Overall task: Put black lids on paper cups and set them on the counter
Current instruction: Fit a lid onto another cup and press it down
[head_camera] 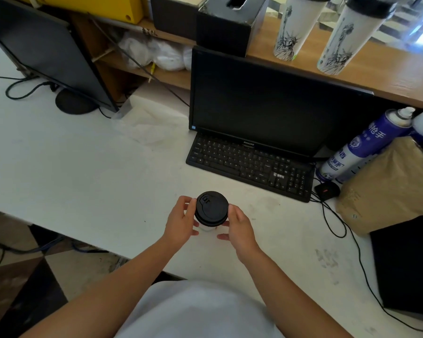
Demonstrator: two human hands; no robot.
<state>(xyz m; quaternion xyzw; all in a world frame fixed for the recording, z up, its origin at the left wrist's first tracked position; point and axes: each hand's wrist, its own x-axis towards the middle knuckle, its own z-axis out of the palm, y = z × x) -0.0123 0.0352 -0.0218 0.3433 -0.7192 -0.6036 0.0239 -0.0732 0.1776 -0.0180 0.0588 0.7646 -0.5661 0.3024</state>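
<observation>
A white paper cup (206, 228) with a black lid (211, 208) on top is held over the white desk (83, 172), in front of me. My left hand (181, 222) grips its left side and my right hand (239, 226) grips its right side, thumbs against the lid's rim. Most of the cup's body is hidden under the lid. Two tall lidded paper cups (294, 28) (352, 35) with statue prints stand on the raised wooden counter (388, 76) at the back right.
A black monitor (266, 101) and keyboard (249, 164) sit just beyond the cup. Spray cans (362, 147), a brown paper bag (391, 184), a black box (408, 262) and cables crowd the right. A second monitor (42, 50) stands at the back left.
</observation>
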